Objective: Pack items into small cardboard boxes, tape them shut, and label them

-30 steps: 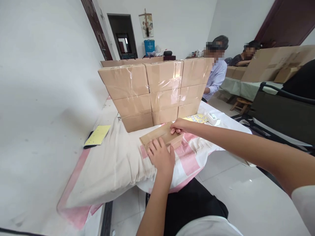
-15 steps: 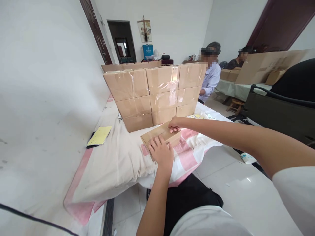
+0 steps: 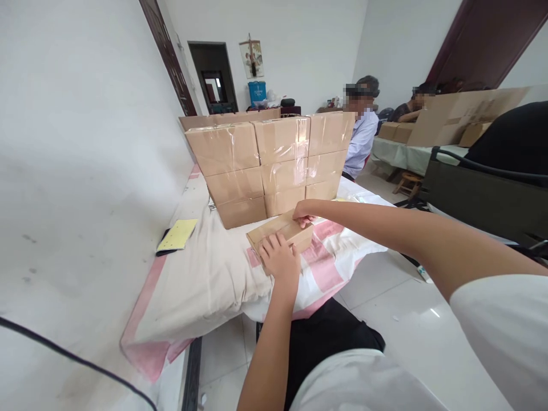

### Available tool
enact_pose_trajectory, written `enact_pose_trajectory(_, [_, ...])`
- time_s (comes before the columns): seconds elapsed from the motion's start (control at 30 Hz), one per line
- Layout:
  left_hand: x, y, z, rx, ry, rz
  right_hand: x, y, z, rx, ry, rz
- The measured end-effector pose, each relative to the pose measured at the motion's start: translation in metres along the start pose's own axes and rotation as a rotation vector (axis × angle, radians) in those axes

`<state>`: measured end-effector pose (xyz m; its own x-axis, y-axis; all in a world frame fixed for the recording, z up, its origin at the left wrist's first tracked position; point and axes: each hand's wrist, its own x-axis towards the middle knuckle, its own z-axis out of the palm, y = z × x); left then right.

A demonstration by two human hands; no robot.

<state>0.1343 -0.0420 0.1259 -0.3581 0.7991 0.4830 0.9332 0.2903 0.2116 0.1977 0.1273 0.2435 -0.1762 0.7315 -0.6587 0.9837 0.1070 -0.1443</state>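
Left hand [image 3: 281, 258]: fingers apart on carton [image 3: 274, 226] | right hand [image 3: 303, 210]: fingers curled atop, grip unclear

We have a table [image 3: 201, 279] draped in pink-and-white cloth, creased toward the front. On it we log: a taped cardboard-box stack [image 3: 265, 168], nine fronts showing; one small carton [image 3: 274, 225] before it; a yellow sheet [image 3: 180, 233] atop something flat, black, wall side.
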Motion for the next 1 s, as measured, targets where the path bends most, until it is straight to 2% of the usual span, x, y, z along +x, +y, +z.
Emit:
enact_pose_trajectory(0.4, [-0.001, -0.005, 0.0, -0.003, -0.001, 0.04, -0.014, 0.033, -0.002, -0.042, 0.12, -0.006])
enact_pose_trajectory(0.63, [0.0, -0.007, 0.0, -0.015, -0.015, 0.053, 0.004, 0.051, 0.006, 0.208, 0.23, -0.177])
enact_pose_trajectory(0.83, [0.002, -0.006, 0.005, -0.001, -0.038, 0.037, 0.022, 0.066, 0.027, 0.441, 0.122, -0.256])
enact_pose_trajectory(1.0, [0.003, -0.007, 0.011, 0.014, -0.03, 0.036, 0.024, 0.078, 0.04, 0.672, 0.155, -0.23])
